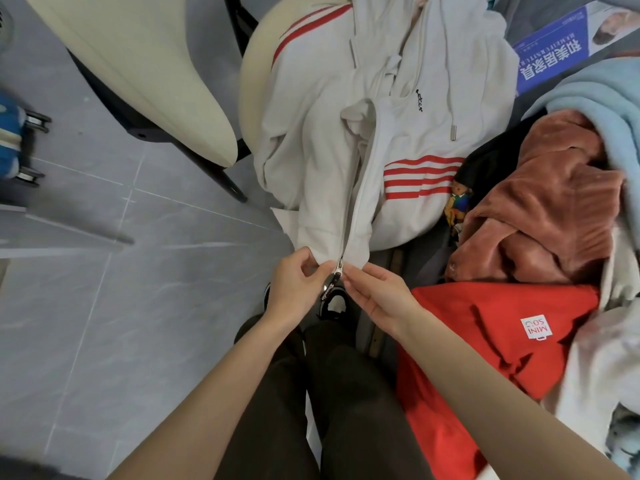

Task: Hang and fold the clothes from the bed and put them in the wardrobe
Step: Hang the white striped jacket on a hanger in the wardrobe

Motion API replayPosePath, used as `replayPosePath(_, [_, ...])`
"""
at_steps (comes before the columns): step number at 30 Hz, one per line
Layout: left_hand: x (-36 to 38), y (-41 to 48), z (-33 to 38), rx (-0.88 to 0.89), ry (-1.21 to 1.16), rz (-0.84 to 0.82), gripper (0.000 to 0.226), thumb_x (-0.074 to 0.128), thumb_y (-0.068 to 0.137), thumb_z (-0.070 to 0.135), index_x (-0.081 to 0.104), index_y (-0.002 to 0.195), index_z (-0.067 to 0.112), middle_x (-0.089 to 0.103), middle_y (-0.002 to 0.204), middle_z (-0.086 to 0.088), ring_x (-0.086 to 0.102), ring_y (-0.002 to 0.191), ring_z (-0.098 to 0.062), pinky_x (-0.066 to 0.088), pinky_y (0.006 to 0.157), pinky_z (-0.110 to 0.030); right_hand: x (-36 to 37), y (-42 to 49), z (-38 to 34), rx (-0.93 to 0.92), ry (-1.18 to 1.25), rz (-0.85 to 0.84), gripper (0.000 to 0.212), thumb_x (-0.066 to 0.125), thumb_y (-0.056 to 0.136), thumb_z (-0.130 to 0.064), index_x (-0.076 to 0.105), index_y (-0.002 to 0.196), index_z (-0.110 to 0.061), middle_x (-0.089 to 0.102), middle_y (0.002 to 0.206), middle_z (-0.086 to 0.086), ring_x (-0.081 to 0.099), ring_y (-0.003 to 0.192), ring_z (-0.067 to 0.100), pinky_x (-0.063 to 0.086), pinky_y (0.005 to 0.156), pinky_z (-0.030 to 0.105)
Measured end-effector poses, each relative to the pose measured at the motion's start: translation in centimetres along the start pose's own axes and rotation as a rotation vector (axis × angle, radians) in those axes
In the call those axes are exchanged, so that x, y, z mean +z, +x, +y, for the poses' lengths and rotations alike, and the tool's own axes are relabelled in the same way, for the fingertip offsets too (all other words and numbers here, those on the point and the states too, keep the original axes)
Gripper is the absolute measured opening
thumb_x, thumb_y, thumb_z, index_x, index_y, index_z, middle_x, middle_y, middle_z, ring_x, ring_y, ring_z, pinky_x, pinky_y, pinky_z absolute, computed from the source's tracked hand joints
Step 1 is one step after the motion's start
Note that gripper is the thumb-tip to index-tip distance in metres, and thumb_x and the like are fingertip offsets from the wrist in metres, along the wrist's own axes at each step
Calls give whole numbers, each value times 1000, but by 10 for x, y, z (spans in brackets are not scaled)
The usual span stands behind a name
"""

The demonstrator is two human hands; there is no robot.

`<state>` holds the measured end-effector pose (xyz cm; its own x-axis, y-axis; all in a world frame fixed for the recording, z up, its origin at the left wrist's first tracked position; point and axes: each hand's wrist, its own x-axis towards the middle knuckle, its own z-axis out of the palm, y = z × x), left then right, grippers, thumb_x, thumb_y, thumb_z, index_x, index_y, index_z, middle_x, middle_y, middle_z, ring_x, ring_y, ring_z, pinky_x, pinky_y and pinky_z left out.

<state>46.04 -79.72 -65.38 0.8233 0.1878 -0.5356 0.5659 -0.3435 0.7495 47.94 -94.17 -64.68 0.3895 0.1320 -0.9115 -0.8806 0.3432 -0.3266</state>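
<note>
The hoodie is draped over a cream chair at far centre, with its hem drawn near. The hem is pinched on either side of the zip by the left hand and right hand, both sets of fingers clamped on the cloth. To the right, a brown fleece and a red garment are piled.
</note>
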Motion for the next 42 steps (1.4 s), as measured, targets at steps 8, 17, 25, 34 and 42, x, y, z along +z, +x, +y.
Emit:
replayPosePath(8, [-13,9,7,-145,-100,-101,29,71,84,22,60,73,-2,60,70,-9,52,66,-12,39,60,-16,9,-5,-12,127,-516,-12,25,76,81,-24,74,100,-7,69,82,1,62,70,8,55,65,19])
replayPosePath(17, [-32,13,17,-86,12,-149,31,66,88,22,63,91,-9,70,93,-15,64,91,-27,48,86,-39,23,-6,-8,-166,-833,14,13,70,86,-31,74,80,-21,66,73,-3,60,59,2,53,60,17])
replayPosePath(25, [-23,1,11,-182,60,-84,11,52,97,21,49,97,10,53,82,-3,50,75,-17,39,64,-29,42,-11,-41,-51,-746,-93,25,59,94,-29,59,73,-16,46,55,-6,35,43,6,31,44,17])
replayPosePath(34, [-43,-6,2,-206,-45,-60,15,51,96,21,51,107,10,70,96,-6,63,95,-22,47,84,-36,73,-11,-42,-47,-787,-62,30,57,95,-33,53,69,-18,41,51,-8,31,41,4,25,38,16])
replayPosePath(42, [-43,-5,2,-413,-674,44,16,41,102,26,48,104,12,52,86,1,51,82,-12,46,87,-32,76,-22,-12,-472,-1422,-165,43,34,104,-29,45,64,-16,42,57,-5,39,49,3,32,56,16])
